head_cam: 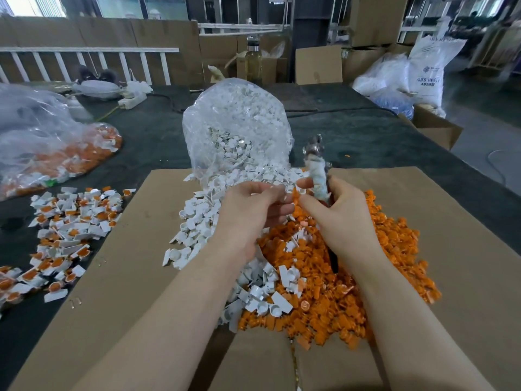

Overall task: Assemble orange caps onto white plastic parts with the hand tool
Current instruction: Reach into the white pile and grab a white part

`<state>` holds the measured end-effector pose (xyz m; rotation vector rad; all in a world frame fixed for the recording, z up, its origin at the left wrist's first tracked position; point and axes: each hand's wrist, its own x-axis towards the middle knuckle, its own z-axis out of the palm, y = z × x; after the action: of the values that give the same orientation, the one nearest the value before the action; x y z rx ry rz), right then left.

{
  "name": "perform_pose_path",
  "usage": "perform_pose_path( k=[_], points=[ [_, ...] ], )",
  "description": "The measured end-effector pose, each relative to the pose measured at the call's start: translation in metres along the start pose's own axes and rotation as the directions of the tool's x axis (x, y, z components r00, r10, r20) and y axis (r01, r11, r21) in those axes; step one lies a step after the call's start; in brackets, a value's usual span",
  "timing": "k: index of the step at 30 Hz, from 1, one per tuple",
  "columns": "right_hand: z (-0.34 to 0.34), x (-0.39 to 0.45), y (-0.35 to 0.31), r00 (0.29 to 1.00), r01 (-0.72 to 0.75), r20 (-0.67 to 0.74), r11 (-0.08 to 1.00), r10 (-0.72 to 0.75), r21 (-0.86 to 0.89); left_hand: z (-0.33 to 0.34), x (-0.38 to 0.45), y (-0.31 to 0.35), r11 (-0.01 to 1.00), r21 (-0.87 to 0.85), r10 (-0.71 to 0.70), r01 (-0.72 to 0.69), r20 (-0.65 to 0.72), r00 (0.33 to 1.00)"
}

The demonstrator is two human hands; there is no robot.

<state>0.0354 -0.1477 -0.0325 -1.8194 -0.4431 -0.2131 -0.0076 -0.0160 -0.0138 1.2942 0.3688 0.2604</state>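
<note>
My right hand (335, 218) grips the hand tool (317, 167), a metal-headed tool with a cloth-wrapped handle that points up and away. My left hand (253, 210) pinches a small white plastic part (285, 193) at its fingertips, right beside my right index finger and an orange cap (296, 196). Below both hands a heap of loose orange caps (338, 294) lies on the cardboard sheet (135, 277). Loose white parts (197, 224) spill from a clear bag (236, 128) just beyond my hands.
Finished white parts with orange caps (64, 230) lie scattered at the left on the dark table (366, 136). A clear bag of orange caps (53, 148) sits far left. A power strip (132, 100), a bottle (253, 62), boxes and sacks stand behind.
</note>
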Motion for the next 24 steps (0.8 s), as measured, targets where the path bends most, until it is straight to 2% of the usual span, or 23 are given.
perform_pose_path(
  k=[10,19,24],
  points=[
    [-0.0003,-0.0018,-0.0011,0.998,0.065,0.016,0.997,-0.064,-0.034,0.0056,-0.0053,0.0005,0.996,0.055,0.074,-0.073,-0.016,0.997],
    [-0.0009,-0.0016,-0.0007,0.999,0.030,0.030,0.999,-0.029,-0.029,0.0040,-0.0035,-0.0027,0.990,-0.117,-0.080,0.081,0.016,0.997],
    [-0.0005,-0.0021,-0.0027,0.999,0.041,0.014,0.999,-0.041,-0.005,0.0037,-0.0022,-0.0026,0.987,-0.140,-0.078,0.080,0.020,0.997]
  ],
)
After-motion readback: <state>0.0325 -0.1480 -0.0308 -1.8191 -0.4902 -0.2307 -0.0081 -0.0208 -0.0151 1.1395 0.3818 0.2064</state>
